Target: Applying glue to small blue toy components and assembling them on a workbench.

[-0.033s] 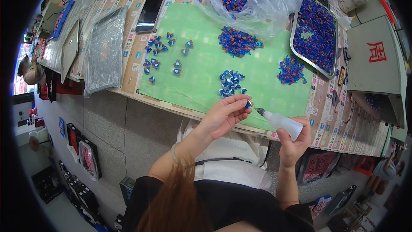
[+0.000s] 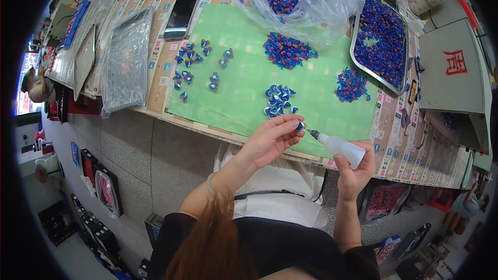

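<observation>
My left hand [image 2: 275,137] pinches a small blue and white piece [image 2: 300,126] between thumb and fingertips, just over the near edge of the green mat [image 2: 238,106]. My right hand [image 2: 357,173] is wrapped round a white squeeze bottle [image 2: 343,149]. The bottle is tilted, its dark narrow tip pointing at the piece; whether the two touch I cannot tell. Beyond my left hand lies a cluster of blue and white pieces [image 2: 279,99]. Farther left on the mat are several small blue, white and reddish clusters [image 2: 189,56].
Two heaps of small blue and red pieces, a larger one [image 2: 288,51] and a smaller one [image 2: 352,85], lie on the mat. A clear plastic bag [image 2: 327,0] and a metal tray [image 2: 355,52] hold more. A phone [image 2: 182,14], a plastic-wrapped tray [image 2: 126,62] and a grey cabinet [image 2: 448,91] stand around.
</observation>
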Motion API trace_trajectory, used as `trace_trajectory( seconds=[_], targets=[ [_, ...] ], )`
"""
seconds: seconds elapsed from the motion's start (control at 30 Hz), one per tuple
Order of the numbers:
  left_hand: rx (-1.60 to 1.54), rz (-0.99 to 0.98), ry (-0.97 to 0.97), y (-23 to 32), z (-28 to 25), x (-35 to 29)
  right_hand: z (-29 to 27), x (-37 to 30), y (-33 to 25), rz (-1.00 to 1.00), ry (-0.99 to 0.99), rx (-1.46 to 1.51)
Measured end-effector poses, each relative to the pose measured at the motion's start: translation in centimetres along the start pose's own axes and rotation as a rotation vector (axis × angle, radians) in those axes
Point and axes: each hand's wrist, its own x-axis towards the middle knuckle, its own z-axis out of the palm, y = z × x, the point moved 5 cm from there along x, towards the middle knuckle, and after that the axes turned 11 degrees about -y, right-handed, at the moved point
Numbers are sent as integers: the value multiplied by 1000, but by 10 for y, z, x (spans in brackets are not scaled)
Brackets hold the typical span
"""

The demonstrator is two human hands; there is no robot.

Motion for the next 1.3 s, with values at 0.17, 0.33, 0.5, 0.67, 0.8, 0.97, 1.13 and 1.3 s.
trace_trajectory(
  seconds=[0.17, 0.33, 0.5, 0.67, 0.8, 0.97, 1.13, 1.3],
  targets=[
    [-9, -7, -13, -1, 0, 3, -23, -2, 11, -25, 160, 222],
    [8, 25, -18, 4, -7, 3, -88, 14, 43, 20, 417, 115],
    [17, 42, 15, 9, -8, 3, -125, 23, 74, 85, 479, -93],
    [19, 43, 7, 7, -10, 5, -90, 13, 38, -258, 615, -720],
    [25, 29, -4, 5, -6, 5, -28, 56, 41, -203, 36, -763],
    [22, 40, 9, 5, -6, 2, -15, 80, 61, -94, 59, -884],
    [5, 46, 24, 6, -12, 0, -9, 72, 59, -215, 11, -931],
    [20, 37, 28, 5, -9, 1, -4, 57, 71, 200, -103, 164]
  ],
)
